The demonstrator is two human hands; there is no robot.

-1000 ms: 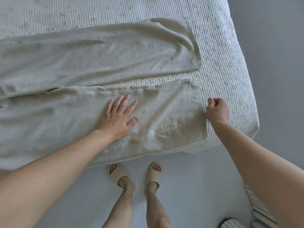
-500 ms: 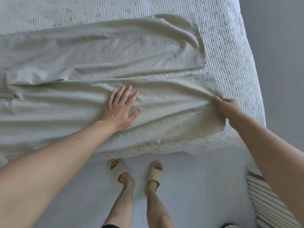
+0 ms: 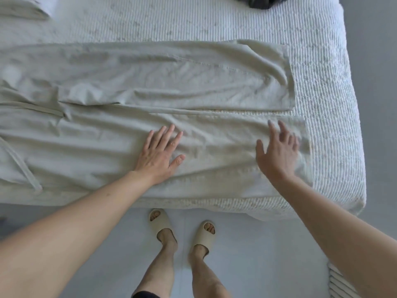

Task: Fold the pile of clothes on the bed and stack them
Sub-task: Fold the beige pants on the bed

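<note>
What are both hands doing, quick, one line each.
Left hand: open, flat on the trousers.
Right hand: open, fingers spread, holding nothing.

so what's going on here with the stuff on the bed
A person stands at the bed getting a pair of pale trousers ready to fold. The trousers lie spread flat, legs side by side. The left hand presses flat on the near leg. The right hand is open over that leg's hem, blurred, with no grip on the cloth. Nothing is folded over yet. Something dark lies at the far edge.
</note>
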